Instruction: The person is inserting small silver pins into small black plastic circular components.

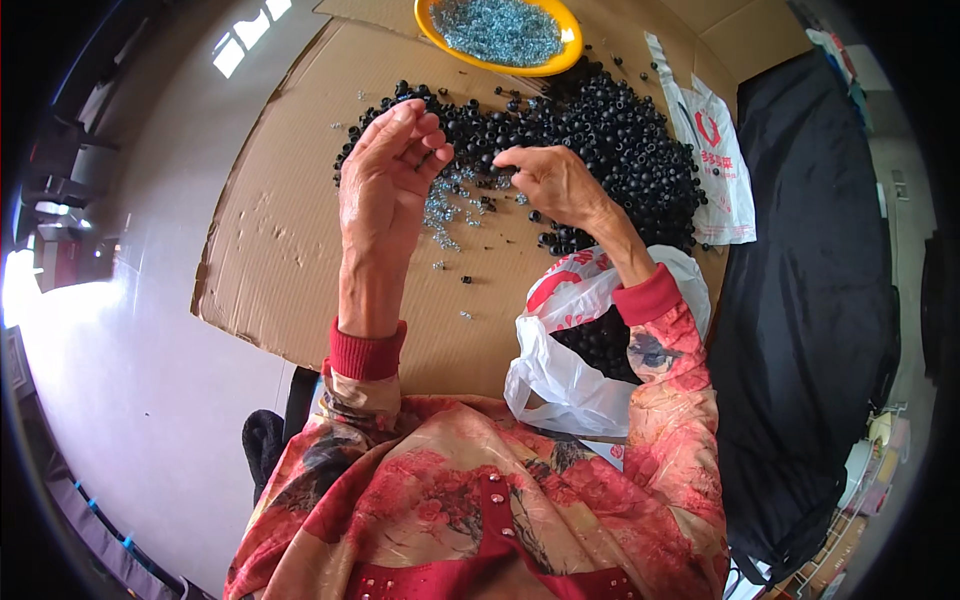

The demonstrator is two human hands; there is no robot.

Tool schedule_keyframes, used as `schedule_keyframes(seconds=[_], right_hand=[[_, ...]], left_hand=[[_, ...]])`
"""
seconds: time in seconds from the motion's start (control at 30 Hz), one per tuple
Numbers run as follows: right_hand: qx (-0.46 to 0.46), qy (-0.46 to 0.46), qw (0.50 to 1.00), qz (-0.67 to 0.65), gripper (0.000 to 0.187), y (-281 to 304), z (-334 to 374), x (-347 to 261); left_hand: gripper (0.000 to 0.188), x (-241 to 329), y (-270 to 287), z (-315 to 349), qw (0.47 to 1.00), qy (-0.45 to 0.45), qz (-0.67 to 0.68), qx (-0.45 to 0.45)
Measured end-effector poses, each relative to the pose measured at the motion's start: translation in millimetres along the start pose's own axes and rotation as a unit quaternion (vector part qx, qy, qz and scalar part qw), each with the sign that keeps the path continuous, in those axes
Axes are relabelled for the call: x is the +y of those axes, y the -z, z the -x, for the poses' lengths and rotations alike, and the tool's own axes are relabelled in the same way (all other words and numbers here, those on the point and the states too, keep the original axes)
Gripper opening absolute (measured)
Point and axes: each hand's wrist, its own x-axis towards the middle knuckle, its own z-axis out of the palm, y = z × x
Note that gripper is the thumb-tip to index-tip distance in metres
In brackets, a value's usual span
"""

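My left hand [388, 170] is raised above the cardboard with its fingers curled and the thumb near the fingertips. Whatever it grips is too small to make out. To its right, my right hand [562, 187] is closed, index finger and thumb toward the left hand. A dark spot shows at its fingertips, but I cannot tell whether it is a held piece or one lying behind. Beneath and beyond both hands spreads a heap of small black round hollow pieces [625, 150]. Small translucent bluish pieces [440, 215] lie scattered between the hands.
A yellow bowl [572, 42] of translucent bluish pieces stands at the far edge of the cardboard sheet [280, 220]. Close to my right forearm sits a white plastic bag [540, 375] with black pieces inside. Another white bag [735, 190] lies flat beside black fabric [800, 270].
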Motion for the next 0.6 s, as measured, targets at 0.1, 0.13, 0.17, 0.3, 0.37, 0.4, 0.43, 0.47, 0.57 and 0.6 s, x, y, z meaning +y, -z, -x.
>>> schedule_keyframes(seconds=[0.1,0.13,0.17,0.3,0.37,0.4,0.43,0.47,0.57,0.6], right_hand=[[-0.007,-0.012,1.000,0.004,0.022,-5,1,11],[0.002,-0.008,1.000,0.002,0.022,-8,2,14],[0.010,-0.003,1.000,-0.001,0.022,-10,2,16],[-0.002,0.024,0.998,0.057,0.014,-19,-1,12],[-0.025,0.012,0.998,0.050,0.018,-17,-1,12],[-0.024,0.014,0.998,0.048,0.018,-17,-3,8],[-0.013,0.019,1.000,0.015,0.021,-16,-6,3],[-0.002,0.024,1.000,-0.017,0.025,-17,-9,-1],[-0.110,-0.017,0.993,0.046,0.026,-25,-12,-10],[-0.123,-0.007,0.991,0.056,0.024,-25,-11,-10]], left_hand=[[0.017,-5,1,1,0.999,0.031,0.014,-0.015],[0.017,-5,-2,1,0.999,0.032,0.009,-0.010],[0.017,-5,-3,0,0.999,0.032,0.009,-0.010],[0.017,-4,-2,0,1.000,0.015,-0.001,-0.010],[0.017,-4,-3,-1,1.000,0.013,0.000,-0.014],[0.017,-2,-3,-2,1.000,0.009,0.003,-0.017],[0.017,-1,-2,-2,1.000,0.005,0.006,-0.020],[0.017,-1,-1,1,1.000,0.004,0.004,-0.018],[0.017,-7,-4,1,0.999,0.026,0.013,-0.024],[0.017,-7,-5,3,0.999,0.026,0.012,-0.022]])
